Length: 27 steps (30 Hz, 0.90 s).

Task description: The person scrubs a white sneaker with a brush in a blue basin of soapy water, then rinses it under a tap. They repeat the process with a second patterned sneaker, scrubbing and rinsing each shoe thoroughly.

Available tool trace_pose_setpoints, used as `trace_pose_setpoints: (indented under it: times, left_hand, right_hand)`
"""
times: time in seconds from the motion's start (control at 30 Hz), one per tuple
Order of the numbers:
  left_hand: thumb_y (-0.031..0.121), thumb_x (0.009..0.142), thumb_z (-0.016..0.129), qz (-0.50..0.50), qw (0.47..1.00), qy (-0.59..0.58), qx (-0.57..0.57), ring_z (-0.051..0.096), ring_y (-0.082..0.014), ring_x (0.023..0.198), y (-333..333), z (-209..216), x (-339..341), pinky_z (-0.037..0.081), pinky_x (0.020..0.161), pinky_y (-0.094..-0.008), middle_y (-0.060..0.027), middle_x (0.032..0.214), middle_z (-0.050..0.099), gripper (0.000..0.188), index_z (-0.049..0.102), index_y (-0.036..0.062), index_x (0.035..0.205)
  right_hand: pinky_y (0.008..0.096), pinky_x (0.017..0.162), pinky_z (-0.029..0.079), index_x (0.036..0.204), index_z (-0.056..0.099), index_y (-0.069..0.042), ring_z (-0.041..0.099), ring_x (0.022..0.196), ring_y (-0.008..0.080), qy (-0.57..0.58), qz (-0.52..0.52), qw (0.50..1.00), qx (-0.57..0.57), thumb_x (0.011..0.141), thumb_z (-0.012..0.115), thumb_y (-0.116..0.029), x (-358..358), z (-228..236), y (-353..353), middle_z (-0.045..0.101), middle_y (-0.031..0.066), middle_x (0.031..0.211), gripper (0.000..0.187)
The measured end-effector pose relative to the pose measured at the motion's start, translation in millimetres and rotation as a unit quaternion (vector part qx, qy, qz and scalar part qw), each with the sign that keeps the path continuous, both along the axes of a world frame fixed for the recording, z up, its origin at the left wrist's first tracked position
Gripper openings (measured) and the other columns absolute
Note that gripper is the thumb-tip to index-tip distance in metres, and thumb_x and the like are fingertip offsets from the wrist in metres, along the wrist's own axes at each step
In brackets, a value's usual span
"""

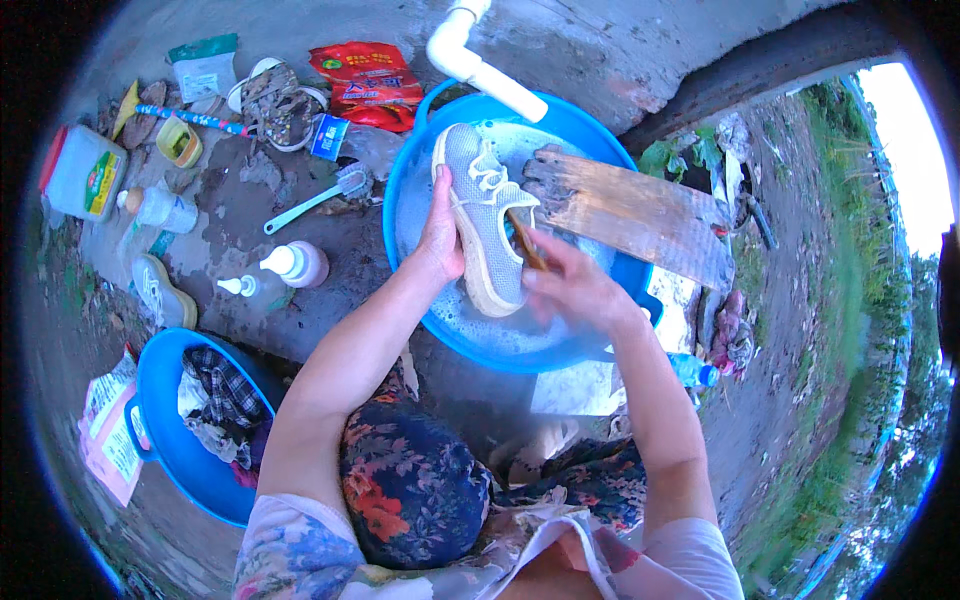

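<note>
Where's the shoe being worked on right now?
In the head view, the shoe is near the centre, held in the left hand above the sudsy blue tub, left of the wooden board.

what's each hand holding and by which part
Left hand: the shoe, by its sole edge. Right hand: a brown tool, by its lower end.

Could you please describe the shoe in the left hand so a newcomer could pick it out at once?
Find the large blue basin by the bent white pipe. Over it, the left hand holds a grey lace-up shoe with a cream sole. Unlike the other shoe, far to the left, this one has the right hand and a brown tool at its opening.
</note>
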State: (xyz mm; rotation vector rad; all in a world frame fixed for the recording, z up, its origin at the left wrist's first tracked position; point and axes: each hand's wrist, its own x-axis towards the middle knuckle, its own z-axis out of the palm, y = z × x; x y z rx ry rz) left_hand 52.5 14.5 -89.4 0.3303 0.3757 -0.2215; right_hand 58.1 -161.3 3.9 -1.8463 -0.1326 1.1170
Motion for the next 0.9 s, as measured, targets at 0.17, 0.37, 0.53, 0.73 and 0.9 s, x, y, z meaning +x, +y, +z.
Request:
trace_pose_setpoints:
  times: [0.17,0.37,0.53,0.73,0.9]
  left_hand:
    - [0.075,0.081,0.033,-0.031,0.998,0.039,-0.04,0.05,-0.0289,0.113,-24.4,0.5,-0.2,0.039,0.097,-0.0473,-0.0107,0.125,0.052,0.081,0.044,0.0118,0.131]
    - [0.071,0.082,0.038,-0.017,0.999,0.024,-0.013,0.054,-0.0276,0.109,-10.2,-9.9,2.5,0.041,0.095,-0.0442,-0.0113,0.122,0.054,0.076,0.046,0.0122,0.129]
    - [0.067,0.082,0.045,-0.041,0.994,0.078,0.059,0.054,-0.0281,0.107,-36.8,-23.4,5.7,0.041,0.094,-0.0438,-0.0123,0.123,0.054,0.076,0.044,0.0087,0.13]
    - [0.068,0.081,0.046,-0.003,1.0,0.018,-0.01,0.06,-0.0272,0.098,-2.6,-17.5,9.1,0.049,0.085,-0.0434,-0.0112,0.115,0.059,0.072,0.05,0.0094,0.122]
    - [0.062,0.082,0.051,-0.033,0.998,0.047,0.006,0.059,-0.0255,0.099,-25.1,-34.1,10.8,0.047,0.087,-0.0417,-0.0117,0.114,0.059,0.065,0.052,0.0096,0.12]
  right_hand:
    - [0.0407,0.065,0.05,0.131,0.046,-0.014,0.065,0.068,0.032,-0.43,0.025,0.902,-0.035,0.09,0.052,-0.024,-13.7,-47.6,-4.9,0.066,0.0159,0.082,0.043]
    - [0.0379,0.082,0.046,0.114,0.056,-0.007,0.058,0.096,0.038,-0.379,-0.009,0.919,-0.106,0.089,0.053,-0.018,-20.6,-24.1,33.0,0.061,0.0242,0.098,0.027]
    - [0.0453,0.076,0.049,0.108,0.06,-0.008,0.061,0.088,0.0403,-0.428,0.02,0.882,-0.194,0.086,0.055,-0.017,4.0,-21.6,11.6,0.063,0.0224,0.095,0.024]
    - [0.0366,0.084,0.047,0.12,0.056,-0.008,0.063,0.096,0.0265,-0.372,-0.018,0.928,-0.004,0.085,0.061,-0.019,-8.6,-52.9,-4.2,0.064,0.0183,0.104,0.037]
    - [0.0347,0.084,0.047,0.122,0.055,-0.006,0.061,0.1,0.0308,-0.365,0.001,0.894,-0.26,0.086,0.057,-0.019,8.3,-19.3,33.1,0.061,0.0211,0.109,0.038]
